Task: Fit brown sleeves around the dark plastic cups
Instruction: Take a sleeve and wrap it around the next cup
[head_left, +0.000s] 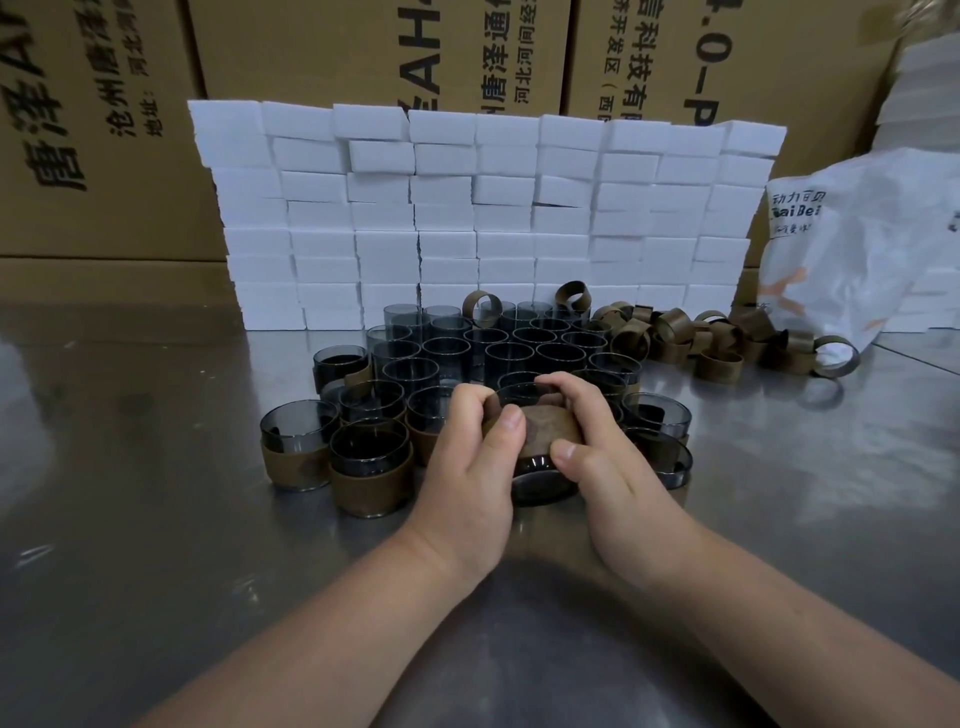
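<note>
Both grips on one dark cup (543, 480), centre of frame, just in front of the cup cluster. Left grip (475, 452): fingers curled over the far rim, thumb pressed on the brown sleeve (550, 428). Right grip (597, 447): same, fingers hooked over the rim, thumb on the sleeve's right side. Both closed tight round the cup, no slack. The sleeve sits round the cup's upper and middle band; a strip of dark plastic shows below it. Can't tell if the cup's base touches the tabletop (156, 519) or hangs just above it.

Bare cups (509, 353) stand upright, packed together, behind my grips in mid-frame. Sleeved cups (371, 467) sit left of centre, touching each other, next to my left grip; a few more are partly hidden behind my right grip. Loose sleeves (722, 338) lie heaped right of the cluster, and two sit on top of the rear cups.

Wall of white foam blocks (467, 208) is stacked behind everything. Cardboard boxes (104, 130) with printed text fill the top of frame. White plastic bag (857, 234) sits at right, just beside the sleeve heap.
</note>
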